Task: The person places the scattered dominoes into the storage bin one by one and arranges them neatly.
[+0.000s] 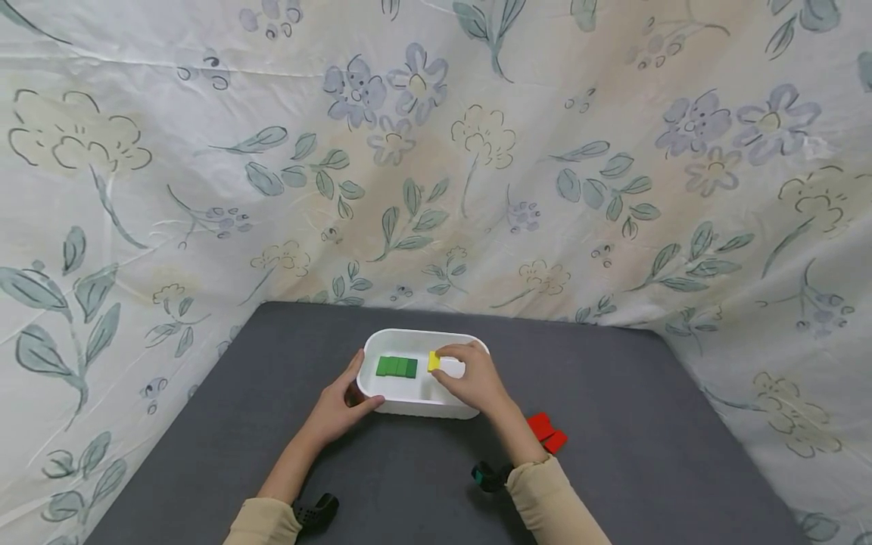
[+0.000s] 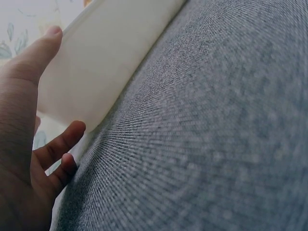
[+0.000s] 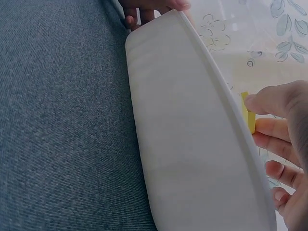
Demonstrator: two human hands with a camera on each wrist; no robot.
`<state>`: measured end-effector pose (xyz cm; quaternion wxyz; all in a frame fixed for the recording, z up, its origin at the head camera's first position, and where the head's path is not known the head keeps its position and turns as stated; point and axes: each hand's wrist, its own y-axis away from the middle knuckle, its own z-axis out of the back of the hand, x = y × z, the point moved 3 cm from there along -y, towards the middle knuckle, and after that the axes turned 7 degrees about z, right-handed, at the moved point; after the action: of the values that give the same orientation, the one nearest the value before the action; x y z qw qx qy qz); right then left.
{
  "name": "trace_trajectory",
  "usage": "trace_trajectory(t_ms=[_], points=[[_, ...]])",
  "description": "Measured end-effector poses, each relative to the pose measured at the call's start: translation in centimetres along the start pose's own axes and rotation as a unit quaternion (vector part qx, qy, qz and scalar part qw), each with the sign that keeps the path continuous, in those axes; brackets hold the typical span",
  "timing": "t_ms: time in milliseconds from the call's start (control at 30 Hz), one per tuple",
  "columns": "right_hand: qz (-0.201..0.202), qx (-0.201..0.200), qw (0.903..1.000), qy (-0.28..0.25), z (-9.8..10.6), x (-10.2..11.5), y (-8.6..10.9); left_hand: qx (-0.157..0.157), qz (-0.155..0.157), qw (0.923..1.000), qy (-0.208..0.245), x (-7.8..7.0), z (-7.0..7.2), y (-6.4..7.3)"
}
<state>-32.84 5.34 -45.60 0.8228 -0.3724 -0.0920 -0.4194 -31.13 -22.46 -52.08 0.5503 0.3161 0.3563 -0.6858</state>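
Note:
A white plastic tub point(image 1: 415, 407) stands on the grey surface in the head view. My left hand point(image 1: 335, 409) holds its left end, with the thumb at the front rim and fingers round the side; the left wrist view shows this thumb point(image 2: 45, 45) against the tub wall point(image 2: 101, 57). Between thumb and fingers, my right hand point(image 1: 473, 376) pinches a yellow block point(image 1: 433, 362) over the tub's inside. The right wrist view has the yellow block point(image 3: 248, 113) above the rim. Several green blocks point(image 1: 397, 367) sit in a row inside the tub, towards its left.
Red pieces point(image 1: 545, 431) lie on the grey cloth-covered table point(image 1: 613, 409), partly behind the right forearm. A floral curtain point(image 1: 436, 174) hangs behind the table and along both sides. Each wrist wears a black strap device point(image 1: 316, 512).

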Motion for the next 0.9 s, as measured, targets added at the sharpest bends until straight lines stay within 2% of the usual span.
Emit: trace_trajectory(t_ms=[267,467,900], points=[[-0.025,0.025,0.9994,-0.001,-1.1,-0.5,-0.1,-0.003,0.011,0.9999,0.0,0.5,0.0,0.3],[-0.045,0.024,0.9987,0.003,-0.9,-0.7,-0.7,0.0,0.006,1.0,0.0,0.2,0.1,-0.3],[-0.048,0.049,0.9974,0.02,-1.4,-1.5,-2.2,0.006,0.009,0.9999,-0.001,0.1,0.3,-0.7]])
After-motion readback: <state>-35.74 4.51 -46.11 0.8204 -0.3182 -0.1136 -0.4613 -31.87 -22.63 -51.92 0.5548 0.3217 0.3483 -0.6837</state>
